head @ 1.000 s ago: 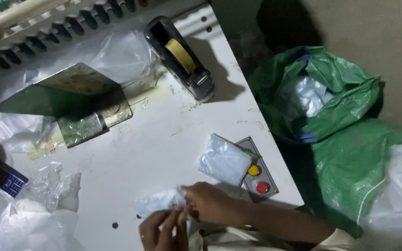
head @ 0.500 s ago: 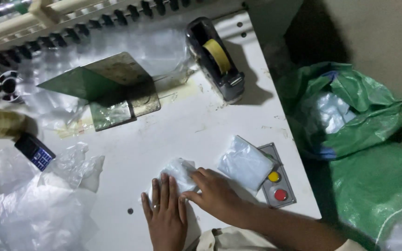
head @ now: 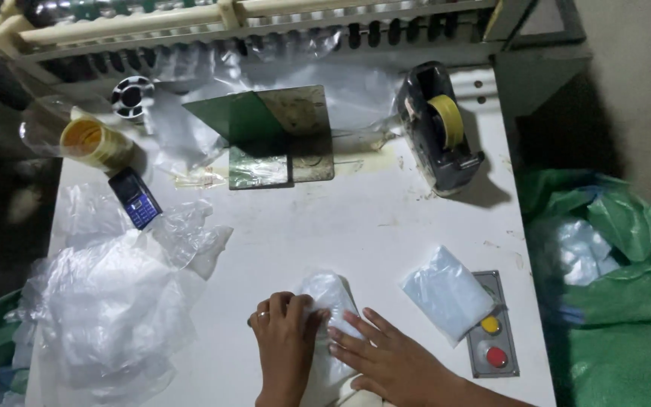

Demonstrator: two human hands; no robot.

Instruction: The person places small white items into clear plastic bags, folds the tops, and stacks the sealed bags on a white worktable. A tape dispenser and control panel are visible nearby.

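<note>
Both hands press flat on a small clear plastic packet (head: 327,295) lying on the white table (head: 386,226) near its front edge. My left hand (head: 284,339), with a ring on one finger, covers the packet's left side. On the packet's right side rests my right hand (head: 393,362), fingers spread and pointing left. A second packed plastic packet (head: 444,292) lies a little to the right, partly over a grey box with a yellow and a red button (head: 493,343).
A black tape dispenser (head: 440,128) stands at the back right. A green plate stand (head: 265,128), a roll of yellow tape (head: 93,143) and a small phone (head: 136,197) lie at the back left. Loose clear plastic bags (head: 107,309) pile left. A green sack (head: 619,301) sits right of the table.
The view has shifted so the table sits further right and lower. My hands went from pinching the packet to lying flat on it, and they have slid a little along it.
</note>
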